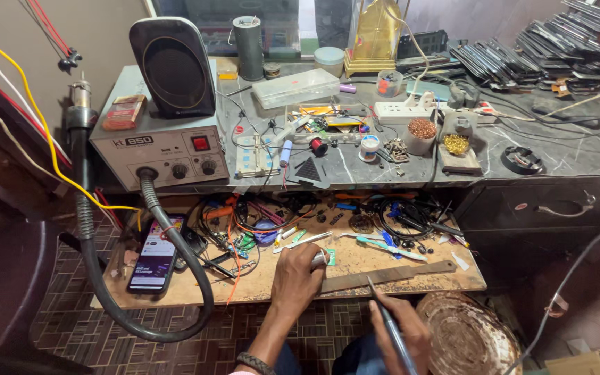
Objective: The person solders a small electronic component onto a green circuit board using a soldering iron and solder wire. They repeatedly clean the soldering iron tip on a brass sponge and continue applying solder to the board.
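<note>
While the left hand (pixel 297 272) was curled shut around a small silvery cylindrical piece (pixel 319 259) at the near edge of the wooden work board (pixel 355 267), the right hand (pixel 403 332) at about four o'clock from it was closed in a pen grip on a thin dark soldering iron (pixel 385 319), tip pointing toward eleven o'clock and ending just beside a long flat metal file (pixel 387 276). A lit phone (pixel 155 254) lay on the board at nine o'clock from the left hand, under the grey hot-air station (pixel 157 149) with its black hose (pixel 116 305), and a rusty round stool top (pixel 468 337) sat at three o'clock from the right hand
</note>
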